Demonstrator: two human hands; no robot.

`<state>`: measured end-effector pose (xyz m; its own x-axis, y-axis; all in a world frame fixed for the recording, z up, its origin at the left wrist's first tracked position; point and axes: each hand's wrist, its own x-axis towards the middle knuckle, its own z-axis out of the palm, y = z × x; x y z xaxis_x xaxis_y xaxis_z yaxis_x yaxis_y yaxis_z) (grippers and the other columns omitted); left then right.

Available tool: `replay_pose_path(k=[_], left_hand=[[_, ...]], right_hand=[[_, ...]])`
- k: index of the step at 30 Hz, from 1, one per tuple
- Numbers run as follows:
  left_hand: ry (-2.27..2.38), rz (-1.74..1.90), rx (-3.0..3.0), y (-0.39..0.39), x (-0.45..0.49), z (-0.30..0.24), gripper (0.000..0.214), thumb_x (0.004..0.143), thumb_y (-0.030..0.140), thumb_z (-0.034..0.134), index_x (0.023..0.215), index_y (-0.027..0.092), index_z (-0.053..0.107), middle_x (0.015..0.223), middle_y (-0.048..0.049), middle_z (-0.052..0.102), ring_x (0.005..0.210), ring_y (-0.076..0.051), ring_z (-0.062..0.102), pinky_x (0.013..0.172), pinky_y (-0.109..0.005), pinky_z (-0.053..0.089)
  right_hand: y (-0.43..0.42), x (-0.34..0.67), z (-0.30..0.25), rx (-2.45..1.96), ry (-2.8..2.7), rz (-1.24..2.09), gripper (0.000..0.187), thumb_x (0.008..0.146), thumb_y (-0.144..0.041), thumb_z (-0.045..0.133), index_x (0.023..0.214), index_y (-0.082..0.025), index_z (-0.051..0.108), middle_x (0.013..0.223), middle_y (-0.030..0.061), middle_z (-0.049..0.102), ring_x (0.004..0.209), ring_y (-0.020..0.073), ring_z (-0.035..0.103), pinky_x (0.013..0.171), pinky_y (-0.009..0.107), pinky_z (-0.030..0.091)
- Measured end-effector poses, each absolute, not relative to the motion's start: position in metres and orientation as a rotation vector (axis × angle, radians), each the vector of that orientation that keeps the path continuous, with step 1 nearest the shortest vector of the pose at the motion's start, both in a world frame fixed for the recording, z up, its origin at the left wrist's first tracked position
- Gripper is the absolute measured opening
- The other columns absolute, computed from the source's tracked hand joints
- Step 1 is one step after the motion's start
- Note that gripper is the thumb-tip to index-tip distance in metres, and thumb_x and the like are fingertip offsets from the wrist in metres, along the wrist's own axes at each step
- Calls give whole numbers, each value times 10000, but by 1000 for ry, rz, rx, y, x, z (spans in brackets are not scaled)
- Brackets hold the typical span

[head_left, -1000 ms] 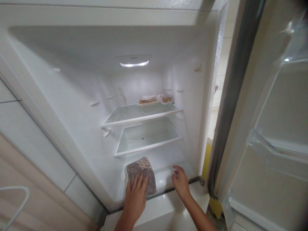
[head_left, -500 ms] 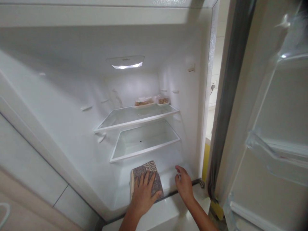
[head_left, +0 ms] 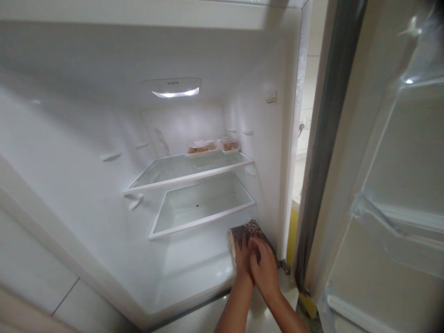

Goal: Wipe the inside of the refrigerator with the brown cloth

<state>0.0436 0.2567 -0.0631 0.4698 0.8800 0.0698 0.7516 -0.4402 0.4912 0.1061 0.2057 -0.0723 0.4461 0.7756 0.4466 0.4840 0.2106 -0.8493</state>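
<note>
White fridge interior, lit at the back, door open on the right. From my end, the folded brown patterned cloth [head_left: 251,229] sits on the white fridge floor [head_left: 194,273] in the front right corner, tight to the right side wall [head_left: 267,162], long side running front to back. Left hand [head_left: 243,252] lies flat on it, fingers spread, not clamped. Right hand [head_left: 265,263] overlaps it from the right, fingers loose too.

Down at the bottom, the white plastic fridge floor [head_left: 194,277], and in its front right corner a folded brown-and-grey patterned cloth [head_left: 251,229] lies flat. Above it, the lower white-rimmed glass shelf [head_left: 201,217] carries a tiny dark speck [head_left: 197,205]. On the upper white-rimmed glass shelf [head_left: 173,171], at the back, a wide clear plastic food tray [head_left: 202,148] sits just beside a smaller clear plastic food tray [head_left: 229,145].
</note>
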Motion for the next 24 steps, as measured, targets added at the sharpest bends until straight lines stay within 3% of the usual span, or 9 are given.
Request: replay_pose_path(k=[2,5,7,12,16,24], left_hand=[[1476,310,2419,257,26,-61,606,938,300,432,1540,234,433,1632,-111,423,1537,-410,285,1260,-656,177],[1647,380,2513,253,-12,-58,639,935,416,470,1527,175,451,1618,-129,442,1506,-448,326,1245,-662,214],[1755,443,2545,249,-46,-56,603,961,468,421,1479,176,521,1575,-117,506,1467,-427,400,1224,-649,275],[1981,383,2619,247,-153,-60,524,983,390,383,1419,188,593,1520,-99,571,1401,-359,513,1167,-570,416],[2047,342,2649,247,-216,-70,524,975,404,409,1417,196,598,1501,-90,592,1381,-330,540,1172,-510,434],[2005,278,2557,251,-146,-59,511,977,402,420,1439,250,575,1554,-94,535,1429,-380,473,1178,-590,378]], right_hand=[[210,107,-77,-1447,-1210,278,439,847,-167,455,1225,-155,677,1284,143,706,1228,286,629,1138,513,454],[220,105,-87,-1512,-1253,246,448,854,-151,430,1229,-107,673,1257,164,714,1198,287,647,1113,501,486],[226,101,-94,-1546,-1326,227,460,848,-133,422,1228,-78,675,1245,175,719,1187,290,656,1102,495,500],[232,79,-107,-1563,-1449,207,487,817,-83,425,1224,-90,692,1237,166,729,1185,287,669,1096,481,518],[232,64,-107,-1539,-1487,224,476,821,-82,438,1216,-111,702,1233,156,733,1186,281,672,1094,468,527],[239,56,-96,-1451,-1538,233,418,875,-133,431,1196,-151,699,1242,142,730,1195,270,668,1096,468,527]])
